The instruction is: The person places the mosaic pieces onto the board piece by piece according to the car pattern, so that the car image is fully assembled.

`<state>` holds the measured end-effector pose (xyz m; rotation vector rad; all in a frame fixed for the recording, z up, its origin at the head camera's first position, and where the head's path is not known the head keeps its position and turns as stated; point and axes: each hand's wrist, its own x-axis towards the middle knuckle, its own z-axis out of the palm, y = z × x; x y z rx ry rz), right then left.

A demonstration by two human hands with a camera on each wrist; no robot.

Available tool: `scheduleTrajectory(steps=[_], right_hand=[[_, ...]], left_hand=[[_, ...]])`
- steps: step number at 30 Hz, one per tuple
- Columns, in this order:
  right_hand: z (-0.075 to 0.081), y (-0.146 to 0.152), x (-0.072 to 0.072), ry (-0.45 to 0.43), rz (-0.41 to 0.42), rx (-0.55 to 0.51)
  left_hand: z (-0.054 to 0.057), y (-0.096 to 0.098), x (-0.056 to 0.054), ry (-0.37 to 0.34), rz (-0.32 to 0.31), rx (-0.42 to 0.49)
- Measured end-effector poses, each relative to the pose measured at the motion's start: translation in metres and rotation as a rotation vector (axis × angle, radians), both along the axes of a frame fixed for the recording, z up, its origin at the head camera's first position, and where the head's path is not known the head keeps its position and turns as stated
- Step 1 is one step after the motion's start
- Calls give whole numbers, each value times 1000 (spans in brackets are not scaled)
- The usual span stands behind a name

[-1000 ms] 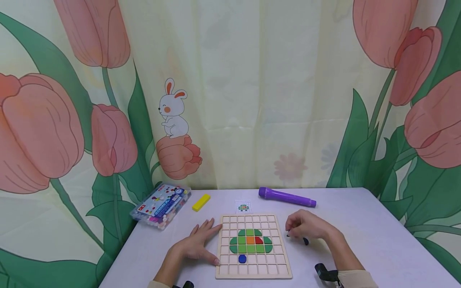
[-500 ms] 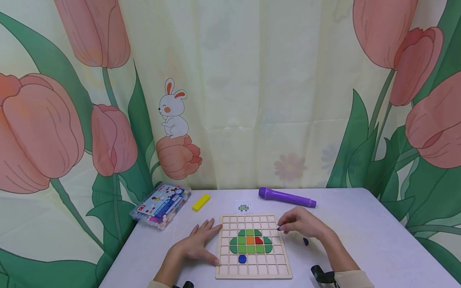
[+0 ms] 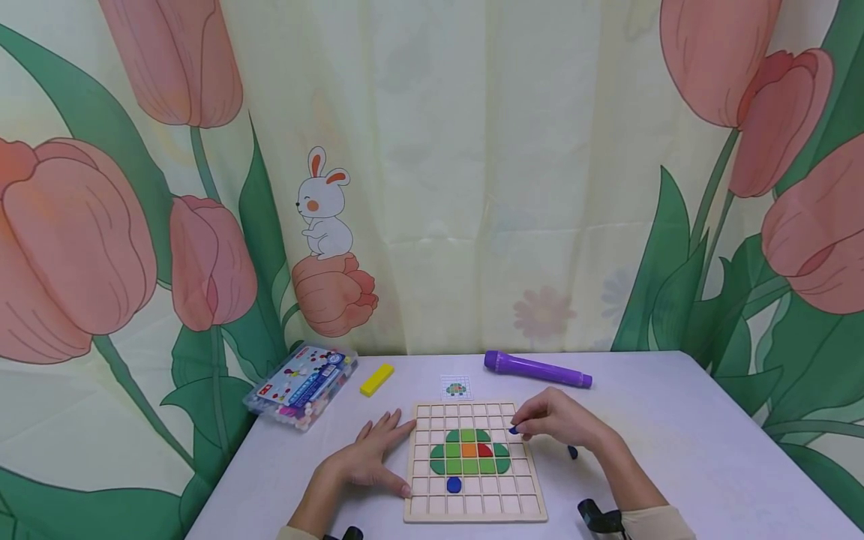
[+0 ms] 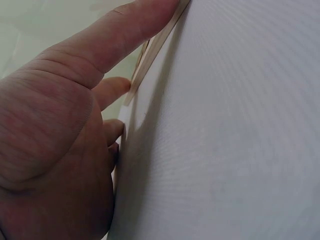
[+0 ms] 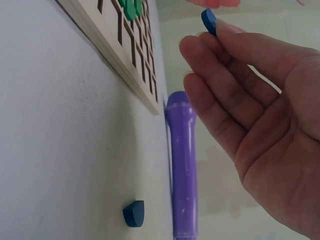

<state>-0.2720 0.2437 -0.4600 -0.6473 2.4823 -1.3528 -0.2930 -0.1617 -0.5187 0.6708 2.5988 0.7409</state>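
Note:
A wooden grid board (image 3: 475, 510) lies on the table, with green, orange and red tiles (image 3: 484, 451) set in its middle squares. Below them sits a round blue shape (image 3: 454, 485). My left hand (image 3: 367, 457) rests spread along the board's left edge; its thumb and a fingertip touch the wooden frame in the left wrist view. Over the board's upper right, my right hand (image 3: 563, 418) pinches a small blue tile (image 5: 209, 21) between thumb and fingertips. Another blue tile (image 5: 134, 214), with one rounded side, lies on the table right of the board.
Behind the board are a small pattern card (image 3: 456, 388) and a purple microphone-shaped stick (image 3: 540, 370). To the back left lie a yellow bar (image 3: 377, 379) and a clear plastic box (image 3: 304, 382) of small pieces. A printed curtain (image 3: 432, 187) hangs behind the table.
My right hand has moved left from the table beside the board to over its upper right, carrying the blue tile. The left hand has stayed in place.

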Motion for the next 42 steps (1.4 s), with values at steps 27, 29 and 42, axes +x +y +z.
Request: scheduleTrajectory(steps=[27, 29, 42], right_hand=[[-2, -21, 3, -27, 78, 22], [-4, -25, 4, -24, 90, 40], [-6, -43, 9, -47, 143, 118]], left_hand=[[0, 1, -1, 1, -2, -13], [0, 1, -1, 0, -1, -13], [-1, 1, 0, -4, 4, -13]])
